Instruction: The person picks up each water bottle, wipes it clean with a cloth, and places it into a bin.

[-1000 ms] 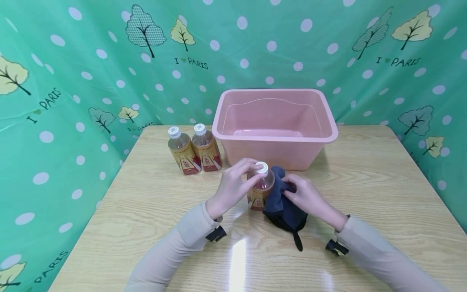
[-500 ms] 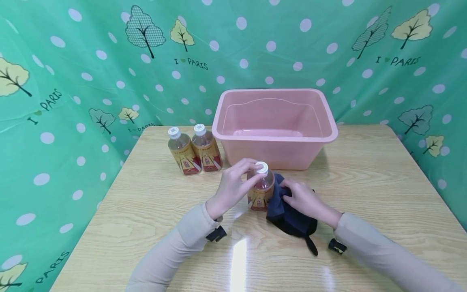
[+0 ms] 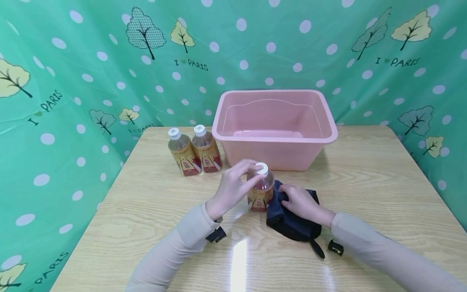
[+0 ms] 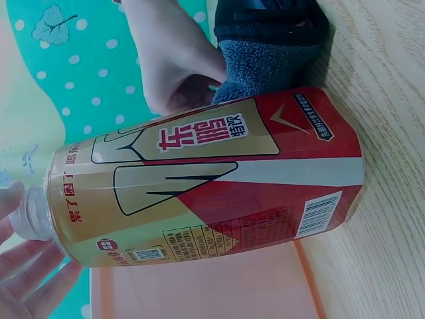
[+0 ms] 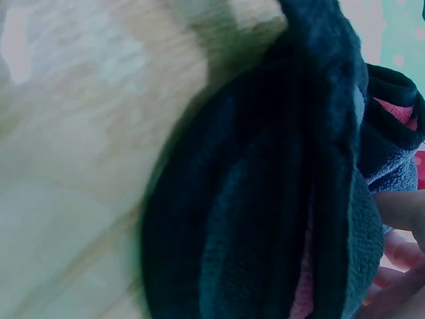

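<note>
An upright drink bottle (image 3: 260,196) with a white cap and a gold and red label stands in front of the pink bin. At its cap, the fingers and thumb of my left hand (image 3: 233,184) grip it, as the left wrist view also shows. My right hand (image 3: 300,202) pinches a bunched dark blue-grey cleaning cloth (image 3: 292,223) with black edging and a hanging loop. Part of the cloth lies against the bottle's right side, and the rest spreads over the table. In the right wrist view, pink shows inside the folds of the cloth.
A pink plastic bin (image 3: 275,152) stands at the back of the wooden table (image 3: 372,182). Left of it, two matching bottles (image 3: 185,156) are upright side by side. A green dotted curtain (image 3: 233,48) hangs behind the table and along its sides.
My right hand has moved down and slightly toward me, drawing the cloth lower along the bottle; the cloth now spreads further right. The left hand and bottle have stayed in place.
</note>
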Tool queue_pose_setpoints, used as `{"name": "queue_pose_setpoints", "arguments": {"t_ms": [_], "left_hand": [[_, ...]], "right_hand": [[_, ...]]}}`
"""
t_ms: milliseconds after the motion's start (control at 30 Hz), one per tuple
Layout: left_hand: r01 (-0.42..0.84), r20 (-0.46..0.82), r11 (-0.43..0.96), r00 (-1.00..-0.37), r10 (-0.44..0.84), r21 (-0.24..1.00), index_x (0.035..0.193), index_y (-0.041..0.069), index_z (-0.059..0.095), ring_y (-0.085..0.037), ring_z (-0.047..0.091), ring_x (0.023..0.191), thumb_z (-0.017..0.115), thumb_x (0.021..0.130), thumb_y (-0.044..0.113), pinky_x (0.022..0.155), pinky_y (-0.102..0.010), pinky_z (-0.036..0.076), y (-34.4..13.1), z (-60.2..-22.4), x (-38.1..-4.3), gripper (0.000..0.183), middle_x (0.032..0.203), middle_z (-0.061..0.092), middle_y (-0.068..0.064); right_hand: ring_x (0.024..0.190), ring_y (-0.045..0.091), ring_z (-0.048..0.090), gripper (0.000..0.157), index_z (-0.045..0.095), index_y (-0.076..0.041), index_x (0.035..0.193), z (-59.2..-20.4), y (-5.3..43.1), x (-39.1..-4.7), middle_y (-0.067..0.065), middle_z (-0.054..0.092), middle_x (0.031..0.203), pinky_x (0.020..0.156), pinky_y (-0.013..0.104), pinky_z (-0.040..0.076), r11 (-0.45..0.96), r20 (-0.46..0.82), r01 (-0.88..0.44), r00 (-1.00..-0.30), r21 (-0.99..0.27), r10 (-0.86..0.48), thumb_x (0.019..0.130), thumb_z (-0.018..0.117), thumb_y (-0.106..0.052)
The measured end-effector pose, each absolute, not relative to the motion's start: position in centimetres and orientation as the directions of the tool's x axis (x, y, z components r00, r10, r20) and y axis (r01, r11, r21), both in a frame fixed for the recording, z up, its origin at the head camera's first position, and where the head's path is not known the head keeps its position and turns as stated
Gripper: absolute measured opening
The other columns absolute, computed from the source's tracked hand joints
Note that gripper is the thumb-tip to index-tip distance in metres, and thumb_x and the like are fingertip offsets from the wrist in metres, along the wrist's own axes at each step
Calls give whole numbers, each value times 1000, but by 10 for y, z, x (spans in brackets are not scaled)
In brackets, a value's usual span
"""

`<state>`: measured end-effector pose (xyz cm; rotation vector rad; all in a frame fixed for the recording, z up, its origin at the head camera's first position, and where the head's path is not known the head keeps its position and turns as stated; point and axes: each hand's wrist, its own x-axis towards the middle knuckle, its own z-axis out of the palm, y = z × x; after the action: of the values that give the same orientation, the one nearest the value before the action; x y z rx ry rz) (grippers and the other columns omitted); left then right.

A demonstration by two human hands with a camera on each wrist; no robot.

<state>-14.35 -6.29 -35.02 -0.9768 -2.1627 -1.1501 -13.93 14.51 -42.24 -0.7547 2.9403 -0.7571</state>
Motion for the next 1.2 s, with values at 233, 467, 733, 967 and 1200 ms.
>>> {"name": "queue_pose_setpoints", "arguments": {"t_ms": [233, 467, 733, 967, 1200], "left_hand": [[783, 700, 383, -616, 361, 491, 89, 2, 62, -10, 57, 74, 69, 76, 10, 60, -19, 49, -63, -350, -143, 16, 91, 63, -7], [793, 715, 390, -600, 360, 469, 87, 2, 62, -11, 56, 70, 69, 76, 10, 57, -22, 48, -63, -350, -144, 16, 88, 63, -8], [804, 726, 383, -584, 362, 456, 88, 2, 62, -11, 57, 69, 70, 75, 9, 55, -24, 48, -63, -351, -145, 16, 88, 63, -8], [808, 733, 381, -578, 360, 449, 88, 2, 63, -11, 59, 75, 70, 75, 10, 59, -19, 48, -64, -351, -145, 17, 87, 63, -7], [811, 735, 379, -573, 361, 446, 88, 2, 63, -12, 58, 71, 70, 74, 9, 57, -16, 46, -64, -351, -145, 17, 87, 63, -8]], "right_hand": [[80, 23, 59, 24, 58, 1, 95, -422, 143, -138, 11, 61, 89, 67, 37, 49, 778, 75, -459, -877, -430, -475, 73, 68, -1], [86, 24, 59, 24, 58, 0, 98, -422, 146, -137, 12, 61, 94, 72, 39, 49, 768, 71, -445, -881, -461, -468, 75, 65, 0], [92, 30, 58, 25, 60, 4, 97, -409, 149, -127, 17, 61, 97, 77, 43, 47, 694, 210, -471, -878, -544, -431, 72, 65, 6], [89, 32, 58, 28, 59, 7, 95, -388, 149, -124, 18, 61, 94, 75, 42, 48, 616, 360, -545, -838, -568, -410, 68, 65, 12], [84, 28, 58, 28, 60, 7, 94, -371, 147, -124, 15, 60, 91, 68, 39, 49, 592, 429, -571, -820, -569, -379, 67, 65, 14]]}}
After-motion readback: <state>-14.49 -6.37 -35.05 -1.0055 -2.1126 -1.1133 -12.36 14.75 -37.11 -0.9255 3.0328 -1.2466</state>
